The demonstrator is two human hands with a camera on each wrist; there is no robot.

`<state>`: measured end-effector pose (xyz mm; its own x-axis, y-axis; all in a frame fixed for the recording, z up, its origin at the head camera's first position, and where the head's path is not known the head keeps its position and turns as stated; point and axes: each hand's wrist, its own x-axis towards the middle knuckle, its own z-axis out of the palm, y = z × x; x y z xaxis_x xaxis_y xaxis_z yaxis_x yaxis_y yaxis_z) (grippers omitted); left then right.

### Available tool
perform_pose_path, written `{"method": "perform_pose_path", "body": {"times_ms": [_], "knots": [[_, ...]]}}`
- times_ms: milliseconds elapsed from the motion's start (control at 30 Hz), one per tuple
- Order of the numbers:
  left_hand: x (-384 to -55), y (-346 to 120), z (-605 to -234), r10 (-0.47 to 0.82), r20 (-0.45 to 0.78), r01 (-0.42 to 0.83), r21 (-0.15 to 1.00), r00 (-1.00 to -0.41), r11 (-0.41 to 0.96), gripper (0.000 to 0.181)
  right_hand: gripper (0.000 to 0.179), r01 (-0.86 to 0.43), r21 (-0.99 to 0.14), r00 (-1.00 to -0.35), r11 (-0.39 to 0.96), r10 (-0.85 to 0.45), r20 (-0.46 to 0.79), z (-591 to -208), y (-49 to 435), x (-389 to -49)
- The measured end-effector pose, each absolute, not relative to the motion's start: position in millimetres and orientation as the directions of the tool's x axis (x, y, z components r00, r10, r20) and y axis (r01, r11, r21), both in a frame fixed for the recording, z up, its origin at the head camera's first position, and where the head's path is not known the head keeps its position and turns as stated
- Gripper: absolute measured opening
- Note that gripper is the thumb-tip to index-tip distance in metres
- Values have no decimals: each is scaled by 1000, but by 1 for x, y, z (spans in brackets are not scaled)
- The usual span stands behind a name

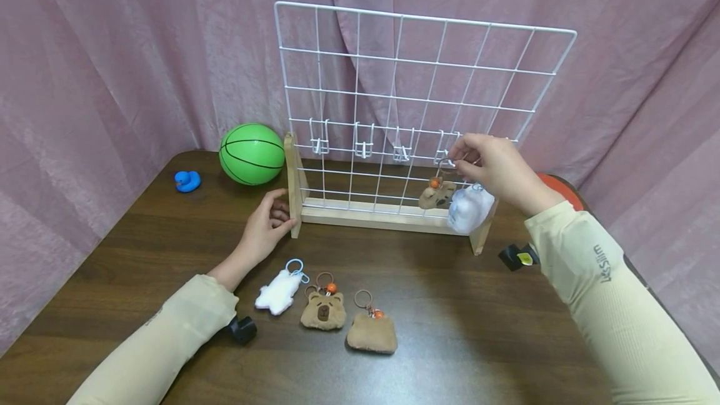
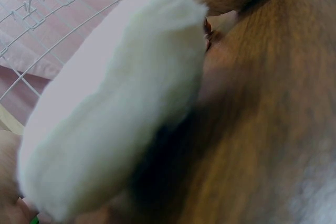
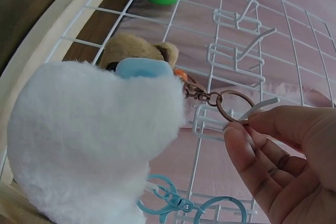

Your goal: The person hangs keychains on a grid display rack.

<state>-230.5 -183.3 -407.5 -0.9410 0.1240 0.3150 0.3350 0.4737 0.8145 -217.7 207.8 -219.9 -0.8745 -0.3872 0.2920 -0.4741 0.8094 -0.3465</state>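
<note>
In the head view, the right hand (image 1: 489, 158) pinches a tan keychain (image 1: 432, 197) by its ring, in front of the wire grid (image 1: 402, 15), probably to let the loop meet a hook while the plush hangs clear. Just right of it hangs a white plush (image 1: 471, 210), partly under the hand. The left hand (image 1: 264, 220) curls thumb and fingers about the left wooden upright (image 1: 294, 167), presumably to steady the stand; some fingertips are hidden. Three charms (image 1: 323, 312) lie near on the desk (image 1: 461, 330), rings mostly facing far, perhaps for easy picking.

In the left wrist view, a blurred white charm (image 2: 115, 103) blocks most of the scene; the left hand is a cut-off sliver.

In the right wrist view, thumb and finger meet on the copper ring (image 3: 219, 109), beside a hook prong (image 3: 266, 103); whether it is threaded, I cannot tell. The white plush covers much of the tan one.
</note>
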Motion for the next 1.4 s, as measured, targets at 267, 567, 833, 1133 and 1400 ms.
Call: {"method": "perform_pose_path", "body": {"times_ms": [267,567,833,1133,1400], "knots": [[-233,-183,-410,120,331,347,805,-936,481,60,11,-455,-359,-876,815,-337,344,-220,209,-215],[-233,-184,-411,115,330,344,817,-937,463,60,13,-498,-353,-834,792,-325,446,-213,212,-201],[-233,-184,-410,116,326,341,818,-938,463,59,12,-533,-346,-787,772,-303,537,-219,212,-185],[-232,-183,-409,123,326,344,808,-937,479,60,15,-607,-367,-736,705,-324,595,-229,206,-167],[-232,-184,-409,120,317,335,811,-941,480,59,17,-645,-351,-715,679,-373,591,-252,199,-160]]}}
